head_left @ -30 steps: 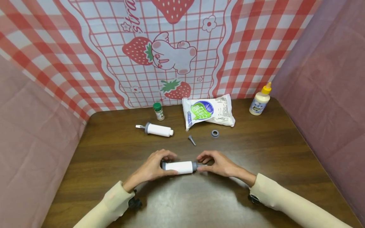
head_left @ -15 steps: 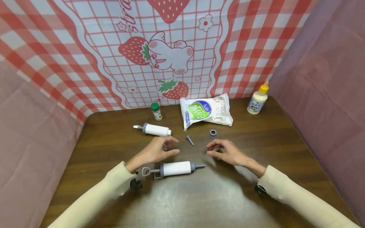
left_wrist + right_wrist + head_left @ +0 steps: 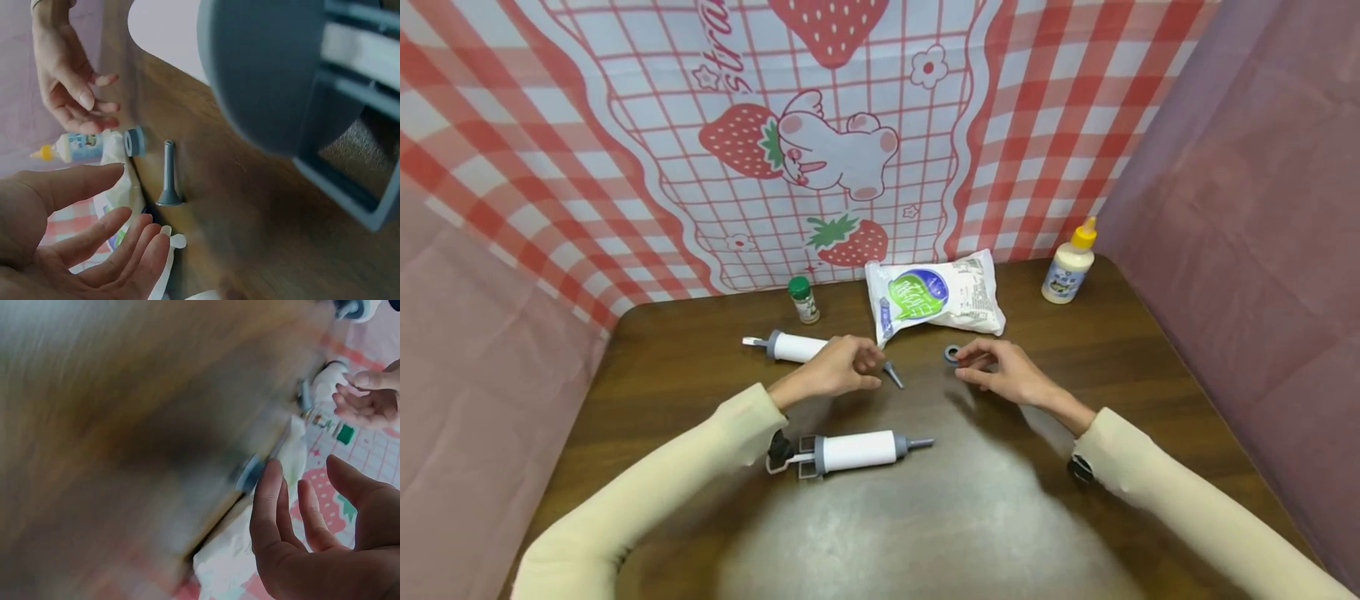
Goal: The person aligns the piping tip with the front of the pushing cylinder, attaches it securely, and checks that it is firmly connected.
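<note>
My left hand (image 3: 842,368) hovers with relaxed, parted fingers, nothing held, between the rear piping syringe (image 3: 793,347) and a small loose grey nozzle (image 3: 893,375). It hides the front end of that white syringe in the head view. My right hand (image 3: 1006,372) is beside the grey ring (image 3: 951,354), its fingertips overlapping the ring's edge in the head view. In the right wrist view a gap shows between its thumb and fingers. The larger piping syringe (image 3: 859,451), a white barrel with grey ends, nozzle and pulled-out handle, lies on the table below my left hand.
At the table's back stand a green-capped shaker (image 3: 804,301) and a yellow-tipped squeeze bottle (image 3: 1067,265). Between them lies a white printed packet (image 3: 936,293). A checked strawberry cloth (image 3: 1037,125) hangs behind the wooden table (image 3: 925,533).
Both hands have let go of the larger syringe and moved away toward the back, the left to the loose nozzle, the right to the grey ring. The syringe stays lying on the table.
</note>
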`<action>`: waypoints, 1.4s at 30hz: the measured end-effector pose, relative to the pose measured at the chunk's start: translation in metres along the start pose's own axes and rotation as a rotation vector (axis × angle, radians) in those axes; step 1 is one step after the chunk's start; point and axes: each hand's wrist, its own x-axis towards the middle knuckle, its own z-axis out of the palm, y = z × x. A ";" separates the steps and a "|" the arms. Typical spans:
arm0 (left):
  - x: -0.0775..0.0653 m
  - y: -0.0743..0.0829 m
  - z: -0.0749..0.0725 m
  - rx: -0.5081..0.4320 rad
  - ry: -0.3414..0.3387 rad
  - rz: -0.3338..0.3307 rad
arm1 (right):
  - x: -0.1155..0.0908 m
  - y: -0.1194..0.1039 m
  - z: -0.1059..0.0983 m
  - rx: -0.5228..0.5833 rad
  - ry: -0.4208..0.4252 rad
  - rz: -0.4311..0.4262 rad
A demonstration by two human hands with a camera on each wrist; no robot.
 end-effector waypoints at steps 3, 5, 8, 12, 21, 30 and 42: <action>0.006 -0.001 0.000 0.024 -0.013 0.006 | 0.006 0.005 -0.004 -0.068 0.032 -0.011; 0.011 -0.002 0.000 0.038 -0.016 0.010 | 0.010 0.008 -0.006 -0.093 0.048 -0.013; 0.018 -0.003 0.000 0.069 -0.011 0.014 | 0.016 0.012 -0.009 -0.102 0.062 0.001; 0.026 -0.004 0.000 0.102 -0.026 0.005 | 0.022 0.014 -0.011 -0.102 0.063 0.016; 0.039 -0.006 0.009 0.156 -0.069 0.000 | 0.033 0.016 -0.002 -0.092 0.048 0.026; 0.044 -0.005 0.012 0.161 -0.094 0.012 | 0.037 0.019 0.007 -0.092 0.047 0.011; 0.049 -0.006 0.017 0.137 -0.136 0.007 | 0.039 0.024 0.010 -0.123 0.045 -0.006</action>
